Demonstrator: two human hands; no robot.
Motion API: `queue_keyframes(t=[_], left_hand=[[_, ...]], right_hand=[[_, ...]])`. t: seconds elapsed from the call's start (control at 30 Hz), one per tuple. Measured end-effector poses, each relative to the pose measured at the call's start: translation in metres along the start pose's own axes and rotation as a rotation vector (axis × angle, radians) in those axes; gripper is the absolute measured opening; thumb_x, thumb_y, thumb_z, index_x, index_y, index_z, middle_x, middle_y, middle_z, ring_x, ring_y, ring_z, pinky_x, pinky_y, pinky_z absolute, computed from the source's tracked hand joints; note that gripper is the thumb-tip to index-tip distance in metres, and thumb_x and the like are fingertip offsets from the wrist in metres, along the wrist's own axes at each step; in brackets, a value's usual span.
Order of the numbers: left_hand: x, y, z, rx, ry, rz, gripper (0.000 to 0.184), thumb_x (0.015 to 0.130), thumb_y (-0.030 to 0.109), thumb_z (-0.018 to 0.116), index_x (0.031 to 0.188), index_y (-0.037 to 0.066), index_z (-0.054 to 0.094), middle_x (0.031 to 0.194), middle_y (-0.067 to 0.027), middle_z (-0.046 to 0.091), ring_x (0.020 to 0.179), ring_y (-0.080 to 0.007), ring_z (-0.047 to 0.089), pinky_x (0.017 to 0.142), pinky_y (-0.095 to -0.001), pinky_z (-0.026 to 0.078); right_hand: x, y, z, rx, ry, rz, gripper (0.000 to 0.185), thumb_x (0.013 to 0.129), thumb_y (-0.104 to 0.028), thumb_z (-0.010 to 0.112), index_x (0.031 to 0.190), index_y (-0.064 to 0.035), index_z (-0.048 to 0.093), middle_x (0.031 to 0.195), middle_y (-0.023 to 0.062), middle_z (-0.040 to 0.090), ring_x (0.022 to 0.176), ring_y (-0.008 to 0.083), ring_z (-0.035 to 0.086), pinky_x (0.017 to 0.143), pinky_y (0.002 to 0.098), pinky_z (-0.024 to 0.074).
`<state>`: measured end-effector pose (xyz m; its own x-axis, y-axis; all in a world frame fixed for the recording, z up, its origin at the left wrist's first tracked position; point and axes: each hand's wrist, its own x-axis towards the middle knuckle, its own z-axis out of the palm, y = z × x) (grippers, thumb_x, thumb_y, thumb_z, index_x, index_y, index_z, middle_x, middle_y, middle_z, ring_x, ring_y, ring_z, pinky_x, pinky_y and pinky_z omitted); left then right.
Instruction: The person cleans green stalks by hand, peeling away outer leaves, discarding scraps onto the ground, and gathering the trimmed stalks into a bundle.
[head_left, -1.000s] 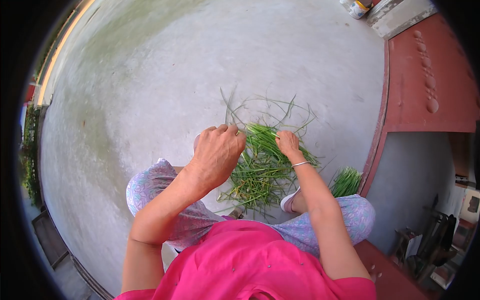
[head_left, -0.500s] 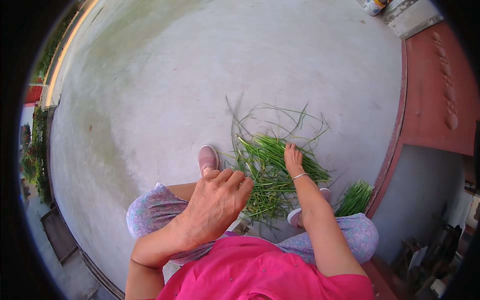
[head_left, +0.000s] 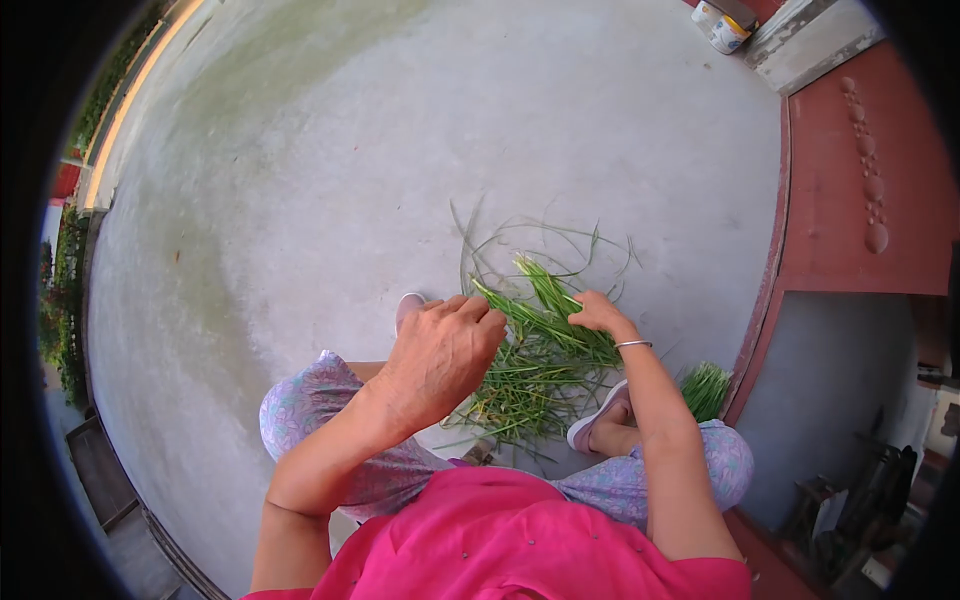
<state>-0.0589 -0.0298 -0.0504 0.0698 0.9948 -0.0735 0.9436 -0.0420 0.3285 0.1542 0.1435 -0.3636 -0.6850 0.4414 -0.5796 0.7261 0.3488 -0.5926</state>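
A heap of long green garlic chives (head_left: 530, 385) lies on the concrete between my feet, with loose blades trailing out beyond it. My right hand (head_left: 602, 314), a bracelet at its wrist, is closed around a bundle of chives (head_left: 548, 285) at the heap's right side. The pale ends of that bundle point away from me. Closer to the camera, my left hand (head_left: 445, 350) is held up with its fingers curled in. Its back faces me, so whatever its fingers may hold is hidden. A separate neat bunch of chives (head_left: 706, 390) rests beyond my right knee.
Grey concrete floor (head_left: 350, 180) stretches ahead. A red panel with a raised pattern (head_left: 850, 190) borders the right side. A white container (head_left: 720, 28) stands at the top right. My shoes (head_left: 598, 418) flank the heap.
My right hand has closed on a bundle of chives and drawn it up, shifting slightly right and toward me. The left hand stays raised and curled, a little lower in angle. The view has tilted slightly.
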Motion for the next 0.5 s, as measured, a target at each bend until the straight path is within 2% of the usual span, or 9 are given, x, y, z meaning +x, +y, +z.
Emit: queue_keyframes(t=[0.03, 0.07, 0.17, 0.23, 0.37, 0.43, 0.5], left_hand=[[0.0, -0.001, 0.001, -0.036, 0.024, -0.015, 0.008, 0.076, 0.008, 0.06, 0.081, 0.003, 0.055, 0.078, -0.009, 0.057, 0.078, -0.0262, 0.062, 0.067, -0.0381, 0.048], [0.0, -0.001, 0.002, -0.071, 0.047, -0.03, 0.009, 0.079, 0.01, 0.06, 0.082, 0.002, 0.056, 0.079, -0.0096, 0.058, 0.079, -0.027, 0.063, 0.068, -0.0388, 0.048], [0.005, 0.0, -0.003, -0.209, 0.108, -0.096, 0.023, 0.087, 0.015, 0.059, 0.103, -0.001, 0.06, 0.088, -0.0155, 0.061, 0.084, -0.0331, 0.06, 0.067, -0.0394, 0.049], [0.011, -0.003, 0.003, -0.363, 0.2, -0.105, 0.037, 0.09, 0.025, 0.057, 0.111, -0.006, 0.055, 0.098, -0.0207, 0.06, 0.088, -0.0366, 0.059, 0.076, -0.0417, 0.049], [0.022, -0.012, 0.023, -0.532, 0.25, -0.244, 0.071, 0.091, 0.043, 0.055, 0.128, -0.015, 0.038, 0.115, -0.0329, 0.052, 0.099, -0.0411, 0.057, 0.086, -0.042, 0.046], [0.028, -0.011, 0.027, -0.676, 0.153, -0.315, 0.083, 0.089, 0.051, 0.054, 0.131, -0.017, 0.033, 0.119, -0.0355, 0.049, 0.106, -0.0403, 0.054, 0.09, -0.0414, 0.044], [0.032, -0.008, 0.034, -0.807, 0.091, -0.343, 0.091, 0.087, 0.056, 0.054, 0.134, -0.017, 0.029, 0.121, -0.0357, 0.048, 0.111, -0.0382, 0.053, 0.093, -0.0412, 0.042]], right_hand=[[-0.007, -0.006, -0.01, 0.079, -0.061, 0.02, 0.033, 0.065, -0.026, 0.068, 0.084, 0.0006, 0.062, 0.06, 0.0137, 0.057, 0.058, 0.02, 0.054, 0.057, 0.035, 0.0452], [-0.014, -0.012, -0.019, 0.11, -0.066, -0.007, 0.032, 0.066, -0.025, 0.068, 0.085, 0.0006, 0.063, 0.06, 0.0108, 0.057, 0.058, 0.0174, 0.053, 0.056, 0.0338, 0.044], [-0.041, -0.033, -0.047, 0.244, -0.096, -0.05, 0.029, 0.07, -0.02, 0.067, 0.09, 0.0004, 0.065, 0.064, 0.002, 0.056, 0.059, 0.0105, 0.049, 0.053, 0.0297, 0.0401], [-0.06, -0.053, -0.064, 0.394, -0.144, -0.032, 0.027, 0.073, -0.016, 0.066, 0.094, 0.0, 0.065, 0.068, -0.0036, 0.055, 0.059, 0.0071, 0.045, 0.051, 0.0268, 0.0367], [-0.1, -0.087, -0.095, 0.522, -0.118, -0.07, 0.029, 0.077, -0.013, 0.066, 0.103, 0.0002, 0.065, 0.073, -0.0058, 0.054, 0.062, 0.0052, 0.043, 0.053, 0.0237, 0.0351], [-0.127, -0.11, -0.116, 0.529, -0.097, -0.047, 0.03, 0.078, -0.013, 0.066, 0.105, 0.001, 0.064, 0.074, -0.0056, 0.055, 0.064, 0.0049, 0.044, 0.056, 0.023, 0.0364], [-0.145, -0.122, -0.121, 0.483, -0.031, -0.122, 0.031, 0.078, -0.014, 0.065, 0.106, 0.0012, 0.064, 0.074, -0.0064, 0.055, 0.064, 0.0054, 0.045, 0.057, 0.0247, 0.0379]])
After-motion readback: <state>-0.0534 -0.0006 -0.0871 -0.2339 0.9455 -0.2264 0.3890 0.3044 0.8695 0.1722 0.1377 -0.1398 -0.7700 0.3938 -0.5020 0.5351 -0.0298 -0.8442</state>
